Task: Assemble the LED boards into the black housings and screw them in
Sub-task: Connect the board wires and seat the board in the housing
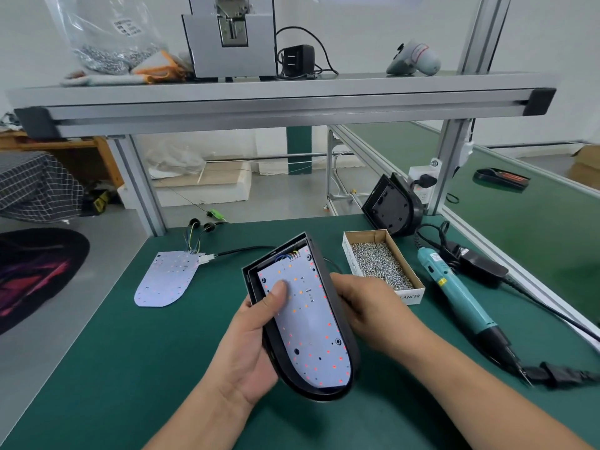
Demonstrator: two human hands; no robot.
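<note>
I hold a black housing [319, 264] tilted above the green table [123, 368], with a white LED board [308, 323] lying inside it. My left hand [250, 349] grips the housing's left side, thumb pressing on the board. My right hand [367, 310] grips its right wall. A second LED board [165, 277] with coloured wires lies flat on the table to the left. Another black housing [391, 206] leans upright at the back right. A cardboard box of screws [381, 264] sits right of my hands, and beyond it lies a teal electric screwdriver [461, 293].
An aluminium shelf [279, 99] spans overhead, carrying a grey machine [230, 37], a bag of screws [107, 43] and a power adapter [297, 60]. The screwdriver's black cable and power brick [480, 264] run along the table's right edge. A green conveyor [519, 216] lies further right.
</note>
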